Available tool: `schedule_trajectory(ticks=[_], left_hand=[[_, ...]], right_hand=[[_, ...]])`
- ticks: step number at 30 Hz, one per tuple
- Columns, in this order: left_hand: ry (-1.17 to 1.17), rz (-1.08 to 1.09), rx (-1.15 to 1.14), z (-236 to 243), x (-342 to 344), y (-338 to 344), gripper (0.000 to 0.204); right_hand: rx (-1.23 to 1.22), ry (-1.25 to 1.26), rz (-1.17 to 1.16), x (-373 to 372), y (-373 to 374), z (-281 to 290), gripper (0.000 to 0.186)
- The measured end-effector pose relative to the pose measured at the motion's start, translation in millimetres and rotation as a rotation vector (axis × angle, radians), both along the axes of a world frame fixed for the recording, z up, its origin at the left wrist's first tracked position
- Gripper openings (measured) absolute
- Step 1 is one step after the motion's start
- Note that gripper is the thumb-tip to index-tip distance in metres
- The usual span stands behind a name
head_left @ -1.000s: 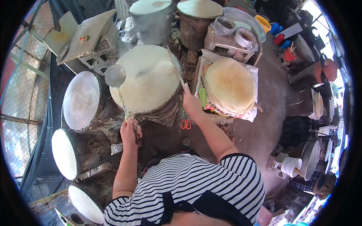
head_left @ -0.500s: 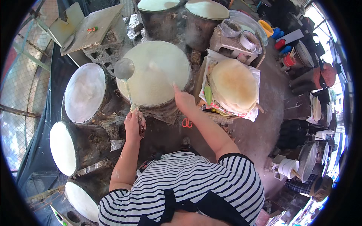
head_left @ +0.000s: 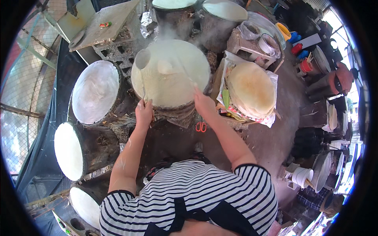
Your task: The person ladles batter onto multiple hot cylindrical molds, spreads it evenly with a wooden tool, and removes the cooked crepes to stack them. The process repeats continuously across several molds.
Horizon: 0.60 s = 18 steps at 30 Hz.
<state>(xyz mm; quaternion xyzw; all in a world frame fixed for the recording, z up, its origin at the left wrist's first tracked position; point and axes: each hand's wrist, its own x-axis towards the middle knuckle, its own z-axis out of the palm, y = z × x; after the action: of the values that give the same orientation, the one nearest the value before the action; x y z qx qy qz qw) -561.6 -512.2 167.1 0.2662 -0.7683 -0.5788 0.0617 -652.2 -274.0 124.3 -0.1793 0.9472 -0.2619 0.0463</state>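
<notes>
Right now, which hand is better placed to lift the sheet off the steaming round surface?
Probably the right hand. It rests at the near edge of the white sheet, with a thin stick reaching across it. The left hand is occupied, its grip shut on the ladle handle.

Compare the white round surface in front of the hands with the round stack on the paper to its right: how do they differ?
The white round surface is pale, wet-looking and steaming; the round stack is tan, browned in patches, dry-looking.
The surface sits atop a dark pot; the stack lies on white paper.
The left hand holds a ladle over the surface and the right hand holds a thin stick on it; nothing touches the stack.
Both are round and flat.
</notes>
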Motion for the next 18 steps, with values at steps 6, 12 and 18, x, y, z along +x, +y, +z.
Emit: schedule_trajectory(ticks=[6,12,18], left_hand=[[0.177,-0.186,-0.35,-44,-23,-25,0.034],[-0.006,-0.272,-0.165,-23,-3,-24,0.022],[0.131,-0.004,2.059,52,34,-35,0.015]], right_hand=[[-0.757,-0.325,-0.419,111,-48,-46,0.049],[-1.22,-0.69,-0.292,117,-137,-25,0.049],[-0.879,-0.12,-0.19,118,-108,-18,0.038]])
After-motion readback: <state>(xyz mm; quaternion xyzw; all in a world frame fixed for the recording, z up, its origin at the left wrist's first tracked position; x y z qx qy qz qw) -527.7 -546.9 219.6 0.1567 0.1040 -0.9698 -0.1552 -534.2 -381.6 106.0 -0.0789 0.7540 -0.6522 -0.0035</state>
